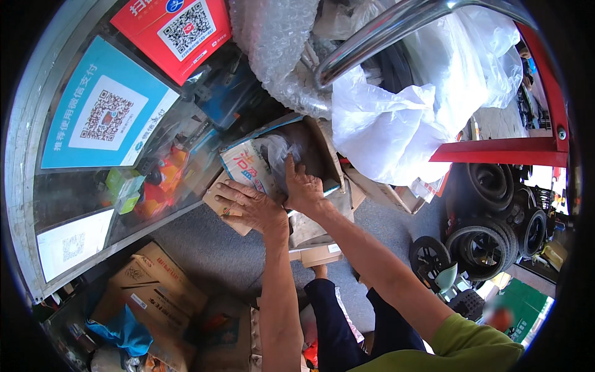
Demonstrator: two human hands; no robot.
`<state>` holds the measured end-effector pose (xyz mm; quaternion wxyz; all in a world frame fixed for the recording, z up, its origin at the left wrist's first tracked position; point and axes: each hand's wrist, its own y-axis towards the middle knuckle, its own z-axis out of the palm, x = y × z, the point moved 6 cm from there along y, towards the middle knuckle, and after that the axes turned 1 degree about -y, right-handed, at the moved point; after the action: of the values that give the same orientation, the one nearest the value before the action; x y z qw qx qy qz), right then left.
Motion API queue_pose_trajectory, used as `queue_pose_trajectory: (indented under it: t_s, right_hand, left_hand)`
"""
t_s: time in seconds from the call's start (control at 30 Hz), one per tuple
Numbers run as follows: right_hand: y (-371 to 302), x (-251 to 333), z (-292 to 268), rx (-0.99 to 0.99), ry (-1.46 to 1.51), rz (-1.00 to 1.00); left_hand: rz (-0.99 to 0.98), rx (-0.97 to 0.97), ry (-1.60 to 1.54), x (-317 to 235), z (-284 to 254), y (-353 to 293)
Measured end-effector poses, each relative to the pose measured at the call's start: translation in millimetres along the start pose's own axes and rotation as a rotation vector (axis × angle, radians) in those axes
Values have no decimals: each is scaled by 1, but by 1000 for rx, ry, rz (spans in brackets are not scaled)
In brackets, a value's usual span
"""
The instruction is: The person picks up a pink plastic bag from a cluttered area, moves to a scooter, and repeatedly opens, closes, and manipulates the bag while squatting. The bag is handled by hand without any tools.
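An opened cardboard box (334,158) with a white, blue and red printed flap (246,162) is in front of me. Inside it lies a crumpled clear plastic bag (277,149). My left hand (255,206) rests on the box's near left side, its fingers spread flat over a brown cardboard part (218,197). My right hand (302,188) is at the near rim beside it, index finger stretched toward the plastic bag and the other fingers bent. I see nothing held in either hand. The box's near wall is partly hidden behind my hands.
A glass display case (74,204) with payment-code cards stands at left. Bubble wrap (273,49), white plastic bags (396,124) and a bent metal tube (384,37) are beyond the box. Tyres (477,248) stand at right; flattened cartons (149,285) lie lower left.
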<state>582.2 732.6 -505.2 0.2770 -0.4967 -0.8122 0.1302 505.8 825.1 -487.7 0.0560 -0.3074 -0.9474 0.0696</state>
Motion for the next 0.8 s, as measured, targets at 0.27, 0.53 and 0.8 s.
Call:
queue_pose_trajectory:
  t_s: [0.27,0.53,0.8]
  right_hand:
    - [-32,12,-1,-93,169,-32]
    - [-25,-30,-11,-1,478,111]
    - [-22,-31,-18,-3,356,365]
  left_hand:
    - [-224,81,-199,13,10,16]
    - [-49,514,-1058,30,-19,-1]
    - [-4,842,-1368,48,-45,-40]
